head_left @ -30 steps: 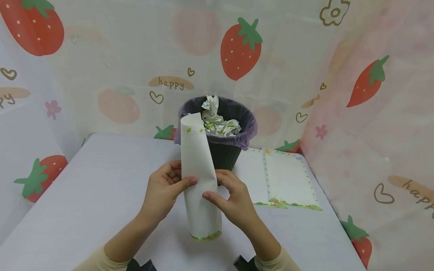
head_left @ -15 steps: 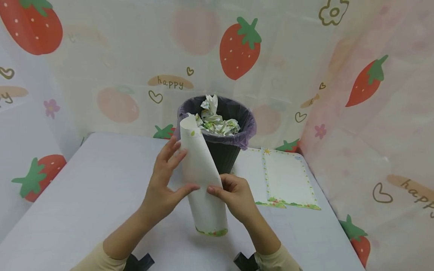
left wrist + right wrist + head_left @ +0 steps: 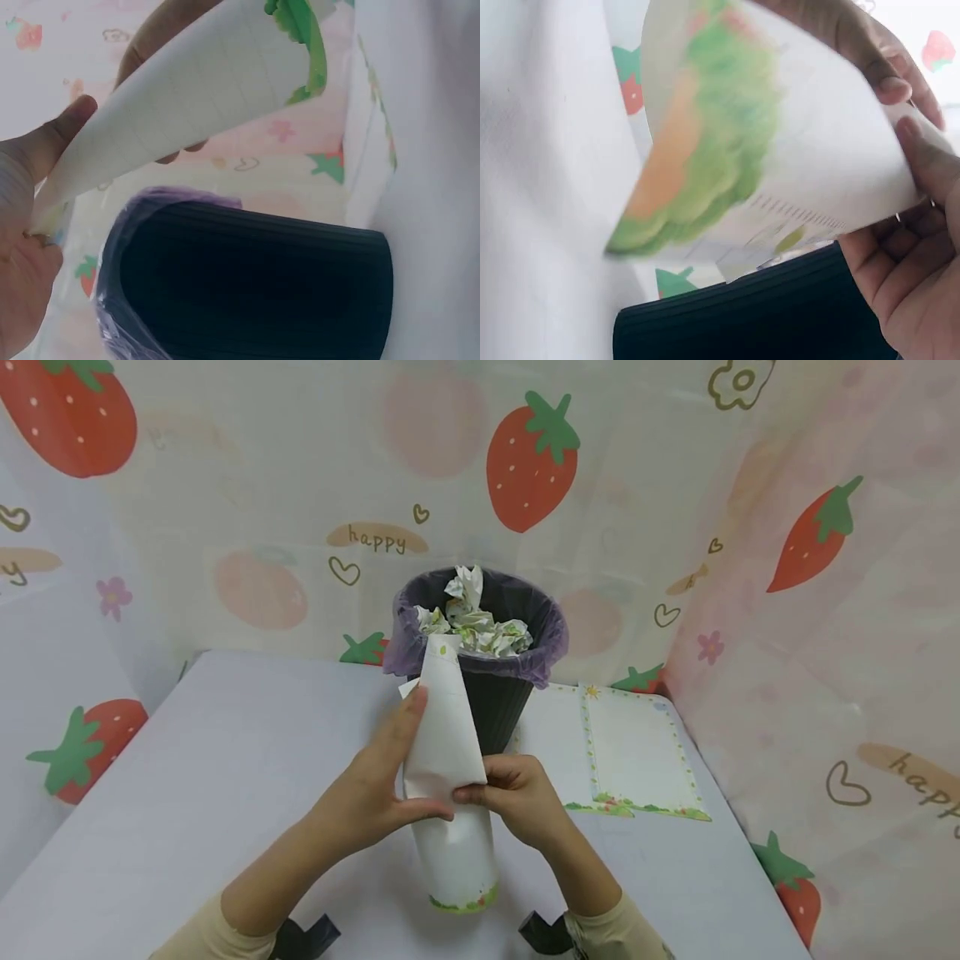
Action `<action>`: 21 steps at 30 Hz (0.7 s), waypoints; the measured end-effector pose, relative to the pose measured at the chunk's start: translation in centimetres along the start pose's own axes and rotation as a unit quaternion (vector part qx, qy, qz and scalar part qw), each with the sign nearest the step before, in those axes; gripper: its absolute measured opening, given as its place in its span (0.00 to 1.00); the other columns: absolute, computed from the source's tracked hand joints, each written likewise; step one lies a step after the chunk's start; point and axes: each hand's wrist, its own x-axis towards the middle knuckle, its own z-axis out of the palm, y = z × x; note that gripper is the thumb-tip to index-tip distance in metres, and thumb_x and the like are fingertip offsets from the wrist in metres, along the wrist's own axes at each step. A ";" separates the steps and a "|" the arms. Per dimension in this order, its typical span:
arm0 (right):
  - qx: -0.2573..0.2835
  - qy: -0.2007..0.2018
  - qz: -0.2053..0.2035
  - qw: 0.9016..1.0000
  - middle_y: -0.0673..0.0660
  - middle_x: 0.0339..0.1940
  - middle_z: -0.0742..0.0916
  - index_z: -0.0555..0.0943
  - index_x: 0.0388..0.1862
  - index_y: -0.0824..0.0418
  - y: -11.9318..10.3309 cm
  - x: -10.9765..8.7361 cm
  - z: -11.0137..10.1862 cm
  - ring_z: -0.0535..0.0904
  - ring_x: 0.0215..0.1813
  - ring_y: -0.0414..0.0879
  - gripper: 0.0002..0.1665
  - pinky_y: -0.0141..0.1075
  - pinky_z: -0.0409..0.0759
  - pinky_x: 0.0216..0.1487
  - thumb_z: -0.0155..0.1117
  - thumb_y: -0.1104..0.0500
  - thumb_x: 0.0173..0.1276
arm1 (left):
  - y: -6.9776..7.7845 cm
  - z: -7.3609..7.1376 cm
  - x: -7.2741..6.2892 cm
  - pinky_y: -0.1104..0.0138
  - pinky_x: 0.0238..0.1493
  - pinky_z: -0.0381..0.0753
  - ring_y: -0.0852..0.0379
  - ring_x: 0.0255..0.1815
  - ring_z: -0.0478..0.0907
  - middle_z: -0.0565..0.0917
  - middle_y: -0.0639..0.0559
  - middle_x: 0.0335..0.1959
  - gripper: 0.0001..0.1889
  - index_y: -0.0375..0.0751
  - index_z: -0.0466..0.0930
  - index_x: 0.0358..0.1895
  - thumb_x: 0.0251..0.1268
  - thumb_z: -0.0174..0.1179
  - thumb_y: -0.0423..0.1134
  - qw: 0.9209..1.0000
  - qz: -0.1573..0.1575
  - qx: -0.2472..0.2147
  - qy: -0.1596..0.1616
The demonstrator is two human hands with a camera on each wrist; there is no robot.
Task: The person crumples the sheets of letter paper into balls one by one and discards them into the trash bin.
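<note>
A white sheet of paper [image 3: 448, 727] with a green printed border is rolled into a tapering tube, upright above the table in the head view. My left hand [image 3: 367, 793] holds its left side, the thumb lying across the front and the other fingers mostly hidden behind. At the right edge my right hand [image 3: 525, 800] pinches the overlapping layer between thumb and curled fingers. In the left wrist view the paper tube [image 3: 187, 90] narrows toward the left hand [image 3: 26, 292]. Close up in the right wrist view are the tube's wide end and the right hand [image 3: 922, 285].
Behind the tube stands a black trash bin [image 3: 498, 710] with a purple liner [image 3: 553, 652], holding crumpled paper [image 3: 480, 627]. Two flat printed sheets [image 3: 645, 756] overlap on the white table [image 3: 187, 793] at the right. Strawberry-patterned curtains [image 3: 285, 460] enclose the table.
The tube's top has narrowed to a slimmer cone and sits lower. My left hand's spread fingers have closed in behind the paper. The right hand has shifted slightly down with the overlapping edge.
</note>
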 end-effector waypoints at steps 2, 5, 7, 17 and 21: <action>0.000 -0.013 -0.016 1.000 0.69 0.40 0.90 0.87 0.41 0.75 0.0 0.0 0.1 0.89 0.40 0.43 0.13 0.42 0.89 0.39 0.76 0.65 0.62 | 0.0 0.0 0.0 0.69 0.76 0.63 0.42 0.79 0.62 0.57 0.40 0.82 0.69 0.37 0.45 0.83 0.38 0.86 0.41 1.000 0.011 0.007 0.006; -0.037 0.003 -0.029 0.999 0.67 0.36 0.90 0.87 0.35 0.71 0.0 -0.1 0.3 0.88 0.36 0.41 0.09 0.39 0.88 0.35 0.78 0.66 0.59 | 0.0 -0.1 0.0 0.59 0.70 0.75 0.41 0.74 0.69 0.65 0.39 0.78 0.67 0.38 0.49 0.83 0.38 0.86 0.41 1.000 0.011 0.022 0.006; -0.070 0.036 -0.030 0.996 0.64 0.32 0.89 0.84 0.34 0.67 0.0 -0.2 0.5 0.85 0.33 0.39 0.10 0.36 0.86 0.33 0.79 0.69 0.57 | 0.0 -0.3 -0.1 0.53 0.63 0.80 0.41 0.72 0.72 0.68 0.39 0.76 0.66 0.38 0.51 0.82 0.37 0.86 0.42 1.000 0.004 0.027 0.001; -0.183 0.080 -0.180 0.963 0.62 0.75 0.72 0.76 0.69 0.61 0.3 0.3 -0.1 0.68 0.76 0.56 0.47 0.42 0.73 0.73 0.87 0.60 0.49 | 0.2 -0.6 -0.1 0.53 0.52 0.87 0.42 0.60 0.82 0.81 0.38 0.65 0.61 0.35 0.65 0.77 0.31 0.87 0.43 0.999 -0.004 0.038 0.002; -0.171 0.043 -0.204 0.963 0.63 0.75 0.74 0.77 0.69 0.63 0.0 0.3 -0.4 0.69 0.76 0.58 0.52 0.42 0.73 0.73 0.82 0.41 0.47 | 0.4 -0.6 -0.1 0.56 0.50 0.88 0.44 0.57 0.84 0.82 0.39 0.63 0.56 0.32 0.70 0.73 0.31 0.87 0.42 0.999 -0.015 0.033 -0.011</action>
